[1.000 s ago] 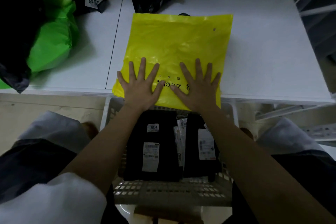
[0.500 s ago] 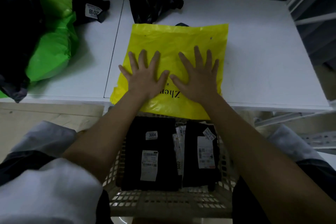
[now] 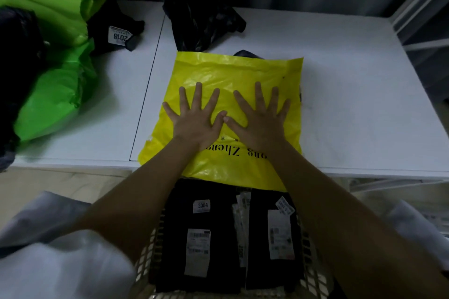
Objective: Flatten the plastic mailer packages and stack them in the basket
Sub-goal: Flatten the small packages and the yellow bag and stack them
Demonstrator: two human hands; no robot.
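Two hands, left hand (image 3: 194, 119) and right hand (image 3: 261, 118), press flat with fingers spread on the yellow mailer (image 3: 233, 73), on the table (image 3: 352, 104). Its near edge overhangs the basket (image 3: 313, 274) directly below; both hands equally near.

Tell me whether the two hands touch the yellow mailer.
Touching: the head view shows the left hand and right hand pressed flat, fingers spread, on the yellow mailer.

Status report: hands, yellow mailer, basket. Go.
Both hands, left and right, flat on yellow mailer. Mailer overhangs table edge above basket. Black mailers in basket.
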